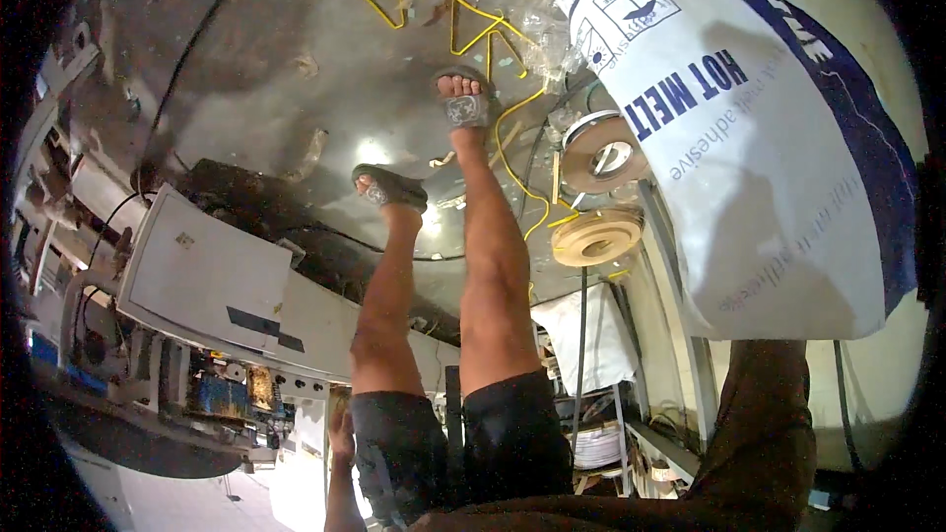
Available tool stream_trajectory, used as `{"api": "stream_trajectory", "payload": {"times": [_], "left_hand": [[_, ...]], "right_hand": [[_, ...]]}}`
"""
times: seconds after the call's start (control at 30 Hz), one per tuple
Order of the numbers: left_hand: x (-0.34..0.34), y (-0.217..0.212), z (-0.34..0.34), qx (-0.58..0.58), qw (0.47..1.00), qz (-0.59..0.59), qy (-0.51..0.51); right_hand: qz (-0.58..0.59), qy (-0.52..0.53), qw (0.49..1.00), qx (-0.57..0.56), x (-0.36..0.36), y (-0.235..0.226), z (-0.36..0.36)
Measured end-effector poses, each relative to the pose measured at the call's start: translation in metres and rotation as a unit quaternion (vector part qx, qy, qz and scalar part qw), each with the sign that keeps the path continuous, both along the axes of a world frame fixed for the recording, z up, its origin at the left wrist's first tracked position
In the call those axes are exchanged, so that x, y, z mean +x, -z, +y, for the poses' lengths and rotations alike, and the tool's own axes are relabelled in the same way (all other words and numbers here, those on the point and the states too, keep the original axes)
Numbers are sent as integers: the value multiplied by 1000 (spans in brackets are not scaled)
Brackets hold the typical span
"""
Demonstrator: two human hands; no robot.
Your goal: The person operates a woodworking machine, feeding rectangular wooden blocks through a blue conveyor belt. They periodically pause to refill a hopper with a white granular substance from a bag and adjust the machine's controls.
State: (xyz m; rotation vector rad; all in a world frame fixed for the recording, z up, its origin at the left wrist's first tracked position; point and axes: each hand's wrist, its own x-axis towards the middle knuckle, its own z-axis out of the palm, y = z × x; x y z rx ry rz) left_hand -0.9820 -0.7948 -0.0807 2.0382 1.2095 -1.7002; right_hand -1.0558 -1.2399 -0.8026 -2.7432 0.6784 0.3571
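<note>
It is a factory workshop: a grey machine (212, 276) with open wiring, tape reels (601, 153), yellow straps (463, 0) on dirty concrete floor (276, 69).

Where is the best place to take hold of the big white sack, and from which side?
Probably from below, at its near end: the white sack is broad, full, smooth, with no handle in view, so an arm under that end, like the brown sleeve, suits better than a pinch.
</note>
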Motion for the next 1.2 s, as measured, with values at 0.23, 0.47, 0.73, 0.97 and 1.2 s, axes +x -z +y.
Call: {"api": "stream_trajectory", "payload": {"times": [0.23,0.47,0.73,0.97,1.2], "left_hand": [[-20,-22,19,58,996,-52,-37],[-6,-2,-11,-18,997,-28,73],[-6,14,-12,-33,997,-13,61],[-30,-11,20,-14,998,-44,40],[-35,-12,49,-65,990,-80,92]], "right_hand": [[175,-29,976,123,54,-30,-26],[-89,-20,987,-134,38,-26,-32],[145,-41,987,-50,0,-1,-22],[133,-16,987,90,30,-56,-43],[63,324,838,434,18,-224,-240]]}}
